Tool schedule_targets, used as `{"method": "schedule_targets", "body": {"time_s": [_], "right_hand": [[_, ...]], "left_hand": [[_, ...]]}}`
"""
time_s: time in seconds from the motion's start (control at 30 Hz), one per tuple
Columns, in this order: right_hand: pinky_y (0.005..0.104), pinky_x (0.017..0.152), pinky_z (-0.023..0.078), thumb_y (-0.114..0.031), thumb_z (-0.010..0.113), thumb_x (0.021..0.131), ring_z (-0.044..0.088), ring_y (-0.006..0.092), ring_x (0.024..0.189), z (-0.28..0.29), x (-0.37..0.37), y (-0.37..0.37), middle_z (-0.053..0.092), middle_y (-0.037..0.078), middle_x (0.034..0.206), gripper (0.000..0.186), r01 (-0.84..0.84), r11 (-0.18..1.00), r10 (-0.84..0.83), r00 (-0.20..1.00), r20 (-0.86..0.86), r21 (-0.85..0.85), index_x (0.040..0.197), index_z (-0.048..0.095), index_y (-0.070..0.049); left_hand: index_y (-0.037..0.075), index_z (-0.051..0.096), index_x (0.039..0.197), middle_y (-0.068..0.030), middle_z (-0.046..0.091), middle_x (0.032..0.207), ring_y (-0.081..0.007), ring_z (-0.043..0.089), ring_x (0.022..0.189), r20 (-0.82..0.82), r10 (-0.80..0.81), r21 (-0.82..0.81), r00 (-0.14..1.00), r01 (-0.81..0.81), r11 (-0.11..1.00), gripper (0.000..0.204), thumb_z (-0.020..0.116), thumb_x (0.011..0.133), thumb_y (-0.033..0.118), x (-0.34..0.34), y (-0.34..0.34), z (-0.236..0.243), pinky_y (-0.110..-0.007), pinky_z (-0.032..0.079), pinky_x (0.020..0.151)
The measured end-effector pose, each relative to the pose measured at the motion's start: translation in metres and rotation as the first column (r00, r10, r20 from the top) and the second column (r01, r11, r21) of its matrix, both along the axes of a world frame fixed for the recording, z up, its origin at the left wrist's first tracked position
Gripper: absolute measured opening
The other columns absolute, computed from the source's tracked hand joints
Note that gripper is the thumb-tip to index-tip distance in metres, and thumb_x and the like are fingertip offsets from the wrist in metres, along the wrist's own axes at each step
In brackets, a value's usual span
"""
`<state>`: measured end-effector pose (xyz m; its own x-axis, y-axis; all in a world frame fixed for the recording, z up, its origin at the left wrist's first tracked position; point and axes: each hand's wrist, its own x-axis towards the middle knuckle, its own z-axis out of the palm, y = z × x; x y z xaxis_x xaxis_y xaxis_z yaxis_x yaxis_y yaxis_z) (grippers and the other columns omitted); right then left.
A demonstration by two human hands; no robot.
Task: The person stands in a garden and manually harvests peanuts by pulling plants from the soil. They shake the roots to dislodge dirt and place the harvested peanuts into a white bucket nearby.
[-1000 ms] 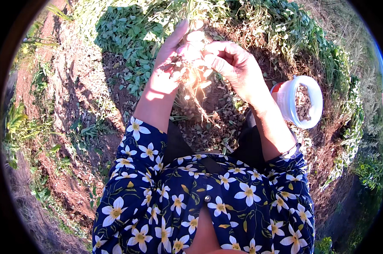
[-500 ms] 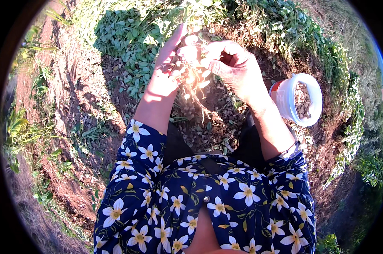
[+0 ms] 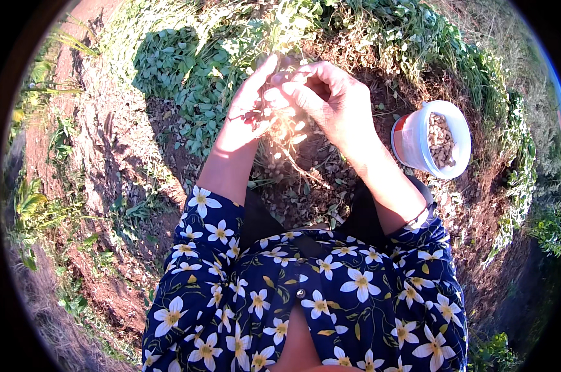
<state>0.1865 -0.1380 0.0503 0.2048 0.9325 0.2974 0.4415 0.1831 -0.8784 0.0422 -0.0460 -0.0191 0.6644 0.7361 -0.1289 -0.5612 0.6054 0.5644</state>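
An uprooted plant [image 3: 283,146], with pale roots and pods, is held upright between both hands at top centre. My left hand [image 3: 249,102] grips it from the left, its fingers curled round the stems and pods. My right hand [image 3: 333,105] pinches at the cluster of pods from the right, thumb and fingertips close to my left fingers; bright glare blurs what lies between them. A translucent white bucket [image 3: 416,146] stands to the right of my right forearm, partly filled with tan peanut pods [image 3: 440,139].
Green leafy plants [image 3: 181,80] lie heaped beyond my hands and along the right. Reddish soil [image 3: 107,273] with dry leaves surrounds me. Broad-leaved weeds [image 3: 29,204] grow at the left. My dark-clad legs [image 3: 258,217] are below my hands.
My left hand has moved slightly down with the plant, and my right thumb has shifted left and further into the pod cluster. The bucket appears slightly higher in view.
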Motion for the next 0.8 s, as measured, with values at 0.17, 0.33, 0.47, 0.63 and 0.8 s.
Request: {"method": "schedule_targets", "body": {"time_s": [0.17,0.33,0.47,0.63,0.8], "right_hand": [[0.0292,0.063,0.051,-0.014,0.073,0.078,0.064,0.0182,0.068,0.003,-0.001,0.0,0.063,0.01,0.078,0.021,0.034,0.998,-0.031,0.998,-0.061,0.049,0.092,0.063,-0.002],[0.0255,0.063,0.051,-0.015,0.071,0.082,0.062,0.0111,0.067,0.0,-0.003,0.0,0.063,0.005,0.075,0.018,-0.014,0.998,0.025,0.982,-0.185,0.058,0.093,0.063,-0.003],[0.0224,0.062,0.049,-0.019,0.066,0.088,0.059,0.0058,0.066,-0.013,0.01,0.008,0.063,0.0,0.071,0.016,-0.003,1.0,0.008,0.964,-0.265,0.017,0.096,0.063,-0.005],[0.0222,0.059,0.048,-0.016,0.058,0.093,0.053,0.0081,0.062,-0.019,0.029,0.019,0.06,0.001,0.075,0.014,0.013,0.971,-0.197,0.611,-0.767,-0.239,0.096,0.064,-0.003],[0.0203,0.057,0.046,-0.013,0.057,0.093,0.052,0.0076,0.063,-0.023,0.044,0.017,0.059,0.001,0.076,0.017,0.03,0.992,-0.119,0.569,-0.814,-0.124,0.1,0.063,0.001]], "left_hand": [[0.002,0.058,0.107,-0.002,0.058,0.07,-0.012,0.057,0.059,0.043,-0.128,-0.153,0.991,0.133,0.979,0.033,0.043,0.1,0.03,0.006,-0.006,0.016,-0.025,0.051,0.056],[0.003,0.06,0.102,0.0011,0.055,0.066,-0.0082,0.052,0.054,0.01,-0.122,-0.157,0.993,0.122,0.98,0.034,0.043,0.1,0.032,0.005,0.002,0.009,-0.022,0.045,0.048],[0.008,0.055,0.109,0.0045,0.047,0.068,-0.0057,0.044,0.055,0.298,-0.288,-0.102,0.91,0.33,0.938,0.028,0.042,0.101,0.032,0.0,0.003,0.008,-0.023,0.045,0.052],[0.012,0.053,0.101,0.0059,0.043,0.073,-0.0045,0.043,0.057,0.183,-0.287,-0.076,0.94,0.304,0.95,0.021,0.048,0.099,0.033,0.009,-0.009,0.021,-0.02,0.043,0.051],[0.013,0.05,0.085,0.0063,0.043,0.066,-0.0032,0.043,0.054,0.029,-0.222,-0.014,0.975,0.222,0.975,0.022,0.054,0.096,0.031,0.021,-0.024,0.047,-0.018,0.039,0.043]]}}
